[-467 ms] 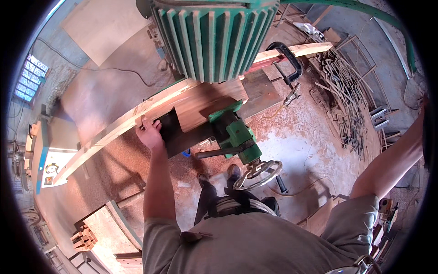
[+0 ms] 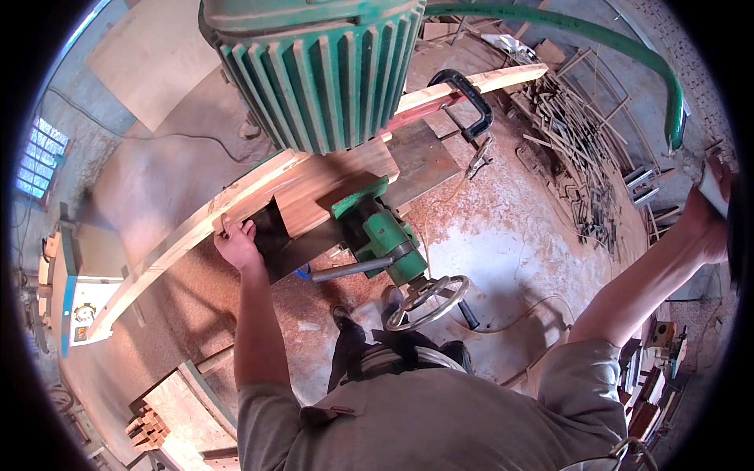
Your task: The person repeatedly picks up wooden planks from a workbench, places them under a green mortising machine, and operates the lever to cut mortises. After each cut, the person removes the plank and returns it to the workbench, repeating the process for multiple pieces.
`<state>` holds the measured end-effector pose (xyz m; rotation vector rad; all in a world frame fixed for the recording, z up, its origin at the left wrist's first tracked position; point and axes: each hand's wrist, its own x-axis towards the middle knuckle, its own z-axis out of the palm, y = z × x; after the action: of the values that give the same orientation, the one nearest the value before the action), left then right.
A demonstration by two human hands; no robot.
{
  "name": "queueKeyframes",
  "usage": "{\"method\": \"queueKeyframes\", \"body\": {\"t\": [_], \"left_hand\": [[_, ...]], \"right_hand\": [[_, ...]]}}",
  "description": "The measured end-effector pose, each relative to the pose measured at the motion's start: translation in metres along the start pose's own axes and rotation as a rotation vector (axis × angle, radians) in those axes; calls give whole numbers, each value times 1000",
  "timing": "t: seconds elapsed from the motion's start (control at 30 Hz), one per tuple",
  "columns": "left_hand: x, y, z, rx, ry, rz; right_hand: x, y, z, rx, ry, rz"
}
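Observation:
A reddish-brown wooden board [image 2: 334, 195] lies on the dark metal machine table [image 2: 424, 161], against a long pale wooden beam [image 2: 188, 206]. A green screw clamp [image 2: 385, 239] with a metal handwheel [image 2: 430, 302] presses on its near side. My left hand [image 2: 238, 243] has its fingers curled at the board's left end, beside the beam. At the far right, my raised right hand [image 2: 715, 216] is closed round something pale, partly cut off by the picture's rim. Above the board hangs a ribbed green motor housing [image 2: 326, 86], hiding whatever is beneath it.
A black C-clamp [image 2: 473, 106] grips the beam's right part. Scrap wood strips [image 2: 577, 149] are piled at the right. A green hose [image 2: 620, 47] arcs at the top right. Sawdust covers the floor, and small stacked wood blocks [image 2: 148, 428] are at the lower left.
The view has shifted, so the machine appears farther left. My right hand, hidden at the rim before, now shows in part. My left hand stays at the board's end.

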<state>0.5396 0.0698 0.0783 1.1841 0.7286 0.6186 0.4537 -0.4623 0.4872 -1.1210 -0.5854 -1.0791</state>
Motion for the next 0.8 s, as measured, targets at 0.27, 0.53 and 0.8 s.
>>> {"method": "queueKeyframes", "body": {"t": [0.27,0.53,0.8], "left_hand": [[1,-2,0,33,33,-13],[-2,1,2,37,16,-16],[-3,4,1,34,24,-43]], "right_hand": [[-49,-14,-68,212,181,49],[-114,-7,-73,273,167,101],[-175,-1,-94,169,107,164]]}}
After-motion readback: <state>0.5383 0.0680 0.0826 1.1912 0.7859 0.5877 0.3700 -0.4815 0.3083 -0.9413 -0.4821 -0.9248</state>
